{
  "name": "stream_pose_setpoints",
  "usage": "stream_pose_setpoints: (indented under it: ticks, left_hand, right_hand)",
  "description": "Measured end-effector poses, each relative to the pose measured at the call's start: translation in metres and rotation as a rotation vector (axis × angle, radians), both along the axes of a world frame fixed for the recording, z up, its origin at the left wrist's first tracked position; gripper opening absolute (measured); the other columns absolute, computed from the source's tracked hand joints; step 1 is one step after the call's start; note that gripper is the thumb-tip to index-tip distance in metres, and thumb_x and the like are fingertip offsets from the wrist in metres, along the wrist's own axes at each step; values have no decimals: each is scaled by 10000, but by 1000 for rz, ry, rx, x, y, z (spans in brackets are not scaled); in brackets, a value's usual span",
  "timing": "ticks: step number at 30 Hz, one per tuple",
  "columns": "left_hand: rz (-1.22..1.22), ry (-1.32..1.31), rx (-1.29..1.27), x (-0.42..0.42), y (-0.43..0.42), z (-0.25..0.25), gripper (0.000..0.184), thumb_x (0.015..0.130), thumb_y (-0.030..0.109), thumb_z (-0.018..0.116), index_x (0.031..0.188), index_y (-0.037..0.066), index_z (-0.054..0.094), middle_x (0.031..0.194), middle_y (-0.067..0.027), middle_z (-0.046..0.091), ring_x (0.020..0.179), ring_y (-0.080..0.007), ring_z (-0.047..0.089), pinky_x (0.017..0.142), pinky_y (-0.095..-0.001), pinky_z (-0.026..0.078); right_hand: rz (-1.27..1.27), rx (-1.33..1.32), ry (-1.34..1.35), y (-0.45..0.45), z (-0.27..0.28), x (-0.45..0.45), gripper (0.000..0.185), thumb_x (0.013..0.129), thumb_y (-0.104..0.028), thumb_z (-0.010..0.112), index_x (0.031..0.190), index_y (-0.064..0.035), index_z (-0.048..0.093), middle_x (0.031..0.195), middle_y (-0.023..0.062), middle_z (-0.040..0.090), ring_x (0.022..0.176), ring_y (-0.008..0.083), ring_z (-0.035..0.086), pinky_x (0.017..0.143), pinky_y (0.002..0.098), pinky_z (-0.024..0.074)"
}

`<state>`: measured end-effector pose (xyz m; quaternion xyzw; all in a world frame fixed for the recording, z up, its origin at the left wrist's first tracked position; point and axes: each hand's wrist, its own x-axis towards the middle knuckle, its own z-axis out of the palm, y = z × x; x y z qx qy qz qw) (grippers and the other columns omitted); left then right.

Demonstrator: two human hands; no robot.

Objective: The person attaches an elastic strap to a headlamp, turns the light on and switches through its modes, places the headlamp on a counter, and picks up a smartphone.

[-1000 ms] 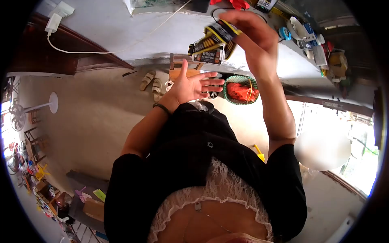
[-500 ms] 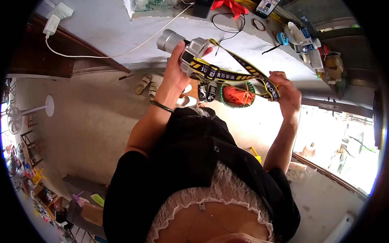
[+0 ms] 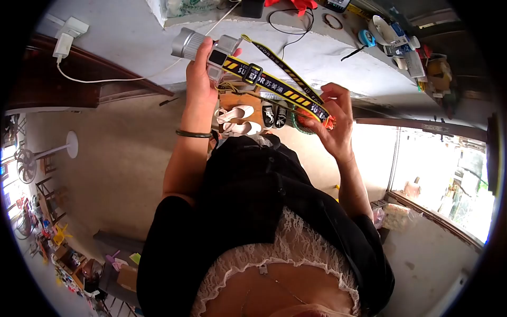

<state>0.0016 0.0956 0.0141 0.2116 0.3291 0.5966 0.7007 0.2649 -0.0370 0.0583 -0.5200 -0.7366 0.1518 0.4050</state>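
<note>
A silver headlamp point(image 3: 226, 44) with a ribbed round barrel is in my left hand point(image 3: 200, 82), thumb across its near side. From it runs a black and yellow headband strap point(image 3: 285, 91) with printed lettering and a black buckle point(image 3: 253, 74). My right hand point(image 3: 338, 121) grips the far end of the strap loop, so the band stretches between both hands. A thin cord hangs below the strap. Part of the lamp is hidden behind my left fingers.
Ahead is a ledge with a black cable point(image 3: 290, 33), a blue tape measure point(image 3: 366, 38) and a bowl point(image 3: 381, 29). A white charger point(image 3: 63, 45) trails its cord at left. White shoes point(image 3: 240, 128) and black sneakers point(image 3: 274, 113) stand below; a fan point(image 3: 26, 166) is far left.
Both hands have shifted left in view with the headlamp and strap. My right hand has turned, its fingers now around the strap's end. The surroundings have shifted slightly with the camera.
</note>
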Motion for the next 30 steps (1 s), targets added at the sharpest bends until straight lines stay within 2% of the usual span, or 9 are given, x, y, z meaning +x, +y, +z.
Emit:
stream_pose_setpoints:
  ticks: [5, 7, 9, 14, 19, 20, 24, 27, 30]
  left_hand:
    - [44, 49, -156, -23, 10, -11, 640, 930, 511, 584, 1214, -61, 547, 1164, -214, 650, 1103, -384, 649, 877, -432, 551]
    - [62, -7, -142, -31, 15, -12, 638, 910, 523, 612, 1190, -48, 573, 1157, -183, 662, 1078, -327, 663, 875, -397, 545]
    - [61, 165, -147, -8, 2, -11, 472, 884, 476, 680, 1049, 33, 668, 972, -67, 708, 876, -168, 685, 788, -323, 557]
    - [-87, 2, 81, 13, -7, 3, 499, 901, 411, 696, 1130, -30, 643, 1060, -130, 702, 943, -179, 689, 844, -299, 552]
    - [-158, 26, 224, 3, -9, 11, 440, 957, 337, 633, 1192, -35, 609, 1140, -169, 685, 1015, -209, 685, 907, -332, 556]
    - [-160, 2, 210, 4, -11, 12, 391, 969, 251, 619, 1233, -36, 582, 1187, -182, 669, 1048, -216, 671, 931, -334, 545]
    - [31, 291, 368, 12, -14, 14, 437, 891, 145, 719, 1261, -37, 577, 1205, -151, 671, 1048, -184, 650, 940, -310, 514]
    - [-52, 818, 668, 0, -14, 8, 607, 870, 73, 701, 1392, -71, 426, 1371, -187, 562, 1145, -171, 582, 975, -308, 480]
    - [-32, 960, 707, -6, -11, 3, 625, 848, 61, 726, 1393, -57, 445, 1382, -159, 560, 1136, -141, 568, 967, -298, 473]
  right_hand:
    - [-99, -82, -80, -8, -25, 6, 365, 711, -229, 875, 792, 23, 624, 910, 95, 620, 737, 223, 601, 616, 322, 478]
    - [-71, -78, -72, -9, -26, 9, 338, 712, -204, 875, 804, 18, 637, 853, 89, 624, 689, 224, 595, 587, 324, 468]
    - [-8, -110, 1, -13, -19, 4, 313, 713, -179, 874, 822, 14, 654, 826, 93, 622, 662, 227, 589, 575, 331, 464]
    - [-2, -159, 75, -6, 7, -7, 331, 741, -194, 866, 827, 28, 636, 812, 79, 623, 673, 187, 605, 564, 283, 491]
    - [-72, -183, 67, -14, -15, 14, 359, 761, -237, 856, 808, 24, 614, 803, 74, 609, 678, 166, 602, 571, 263, 493]
    - [-77, -191, 65, -15, -17, 15, 366, 763, -248, 855, 806, 23, 612, 800, 75, 607, 675, 166, 598, 573, 263, 490]
    - [-59, -193, 81, -21, -15, 17, 384, 779, -268, 841, 807, 36, 609, 785, 91, 605, 658, 179, 597, 593, 256, 471]
    - [-42, -140, 144, -24, 3, 3, 372, 767, -260, 834, 848, 47, 641, 849, 128, 666, 697, 214, 637, 647, 285, 495]
    - [-57, -94, 106, -27, 4, 3, 373, 751, -257, 834, 886, 46, 662, 871, 150, 695, 744, 242, 671, 689, 309, 515]
